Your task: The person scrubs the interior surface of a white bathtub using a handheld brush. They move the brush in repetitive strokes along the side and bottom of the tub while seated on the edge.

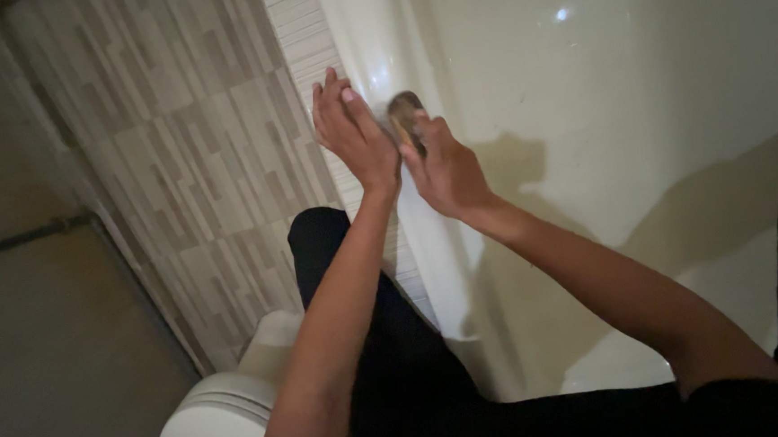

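Scrubbing the glossy white bathtub [636, 140] along its rim: the right hand [445, 170] is closed around a brownish scouring pad [406, 114] pressed to the curve, while the left hand [352, 131] lies flat, fingers extended, on the tiled edge [297, 44]. Continuing likely calls for firm strokes; a white toilet [217, 418] crowds the near side

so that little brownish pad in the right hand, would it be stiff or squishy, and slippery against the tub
The pad looks small enough to pinch in the right hand, so probably light. Its rounded, blurred edge suggests something soft rather than stiff, though I can't tell for sure. The tub wall is glossy, so it would likely slide easily. The left hand rests flat on the rim.
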